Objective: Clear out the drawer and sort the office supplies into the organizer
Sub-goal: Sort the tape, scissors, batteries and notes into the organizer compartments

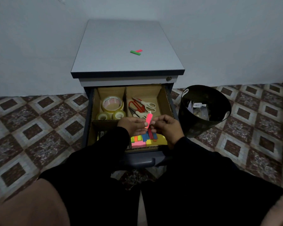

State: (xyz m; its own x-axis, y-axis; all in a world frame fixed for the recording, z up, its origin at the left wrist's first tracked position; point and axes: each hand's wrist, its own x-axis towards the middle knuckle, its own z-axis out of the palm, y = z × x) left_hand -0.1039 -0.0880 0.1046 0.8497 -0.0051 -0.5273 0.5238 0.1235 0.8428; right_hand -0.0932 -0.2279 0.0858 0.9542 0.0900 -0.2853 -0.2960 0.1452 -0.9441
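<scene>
Above the open drawer (167, 101), the left hand (132, 126) and right hand (165, 128) pinch a pink sticky strip (148, 121) between curled fingers.

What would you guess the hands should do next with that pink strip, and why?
Probably lower the pink strip, pinched between both hands, into the front compartment just below, onto the coloured sticky notes. Tape rolls and scissors already fill the rear sections.
</scene>
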